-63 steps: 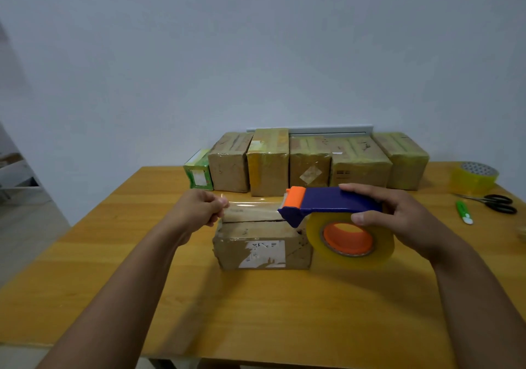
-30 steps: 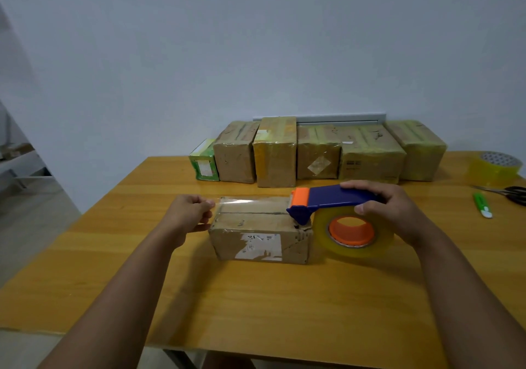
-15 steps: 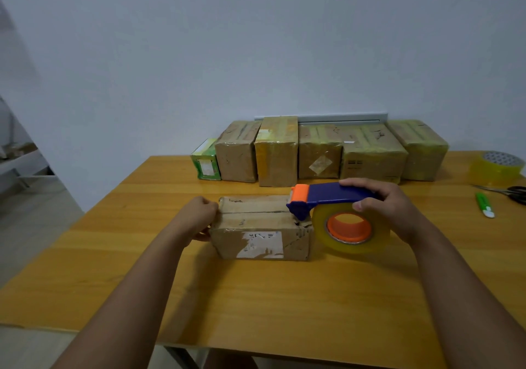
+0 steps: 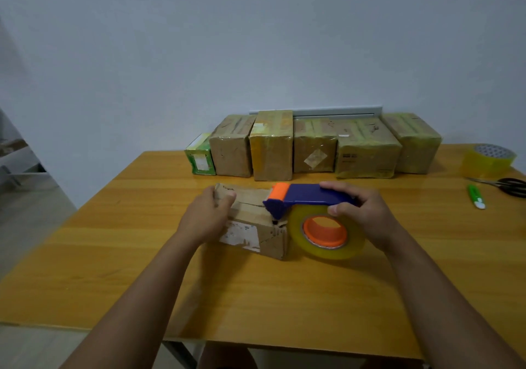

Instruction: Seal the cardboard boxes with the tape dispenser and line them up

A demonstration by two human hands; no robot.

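Left hand [image 4: 206, 218] holds box [image 4: 250, 220] steady at 9 o'clock end; right hand [image 4: 361, 212] grips tape dispenser [image 4: 307, 198] at 3 o'clock end, likely to cut tape.

1. Left hand [image 4: 205, 218]: bare, no glove, no ring or band seen on the fingers in view.
2. Right hand [image 4: 359, 214]: bare, no glove; short, plain nails show on the thumb and forefinger.
3. Both forearms: uncovered from wrist to the lower edge of the picture; no sleeve, cuff, watch or bracelet on the parts shown.
4. Wrists: plain, no strap or marking.
5. Low centre, under the bench edge: a dim rounded shape, possibly a knee; too dark to tell clothing.
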